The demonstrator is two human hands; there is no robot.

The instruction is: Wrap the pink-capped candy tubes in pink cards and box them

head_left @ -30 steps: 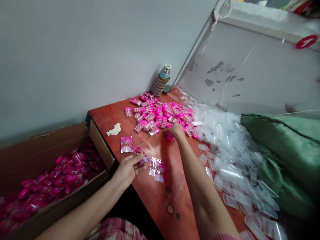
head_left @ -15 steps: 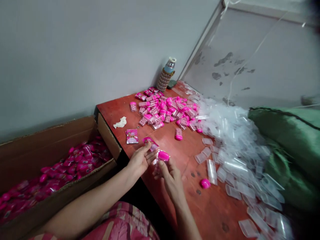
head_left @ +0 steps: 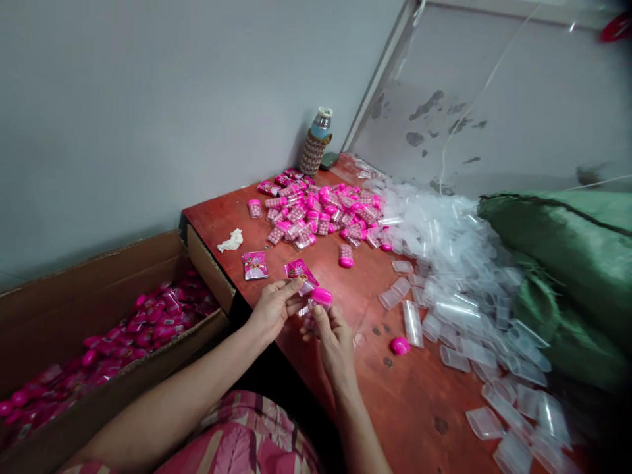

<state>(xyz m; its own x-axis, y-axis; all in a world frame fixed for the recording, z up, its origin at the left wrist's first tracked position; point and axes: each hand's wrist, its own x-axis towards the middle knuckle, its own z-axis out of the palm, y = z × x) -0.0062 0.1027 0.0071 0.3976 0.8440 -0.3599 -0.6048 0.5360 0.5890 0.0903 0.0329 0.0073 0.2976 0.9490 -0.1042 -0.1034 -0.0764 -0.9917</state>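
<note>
My left hand (head_left: 277, 308) pinches the edge of a clear pouch with a pink printed top (head_left: 300, 270), over the front of the red table (head_left: 345, 282). In my right hand (head_left: 338, 345) is a small clear candy bottle with a pink cap (head_left: 322, 296), its cap upward and its body at the pouch. The fingers hide much of the body, so how far it sits inside the pouch I cannot tell. Close to my left hand lies a stack of pink printed pouches (head_left: 255, 265). A loose pink cap (head_left: 399, 345) rests right of my right hand.
Capped bottles of pink candy (head_left: 316, 214) are heaped toward the back. Clear empty tubes (head_left: 454, 309) cover the right side, beside a green sack (head_left: 567, 243). A cardboard box (head_left: 210, 270) of pink packets stands left. A flask (head_left: 316, 141) is by the wall.
My left fingers have closed from a spread pose onto the pouch edge. The capped bottle stays in my right hand. The whole view has shifted slightly.
</note>
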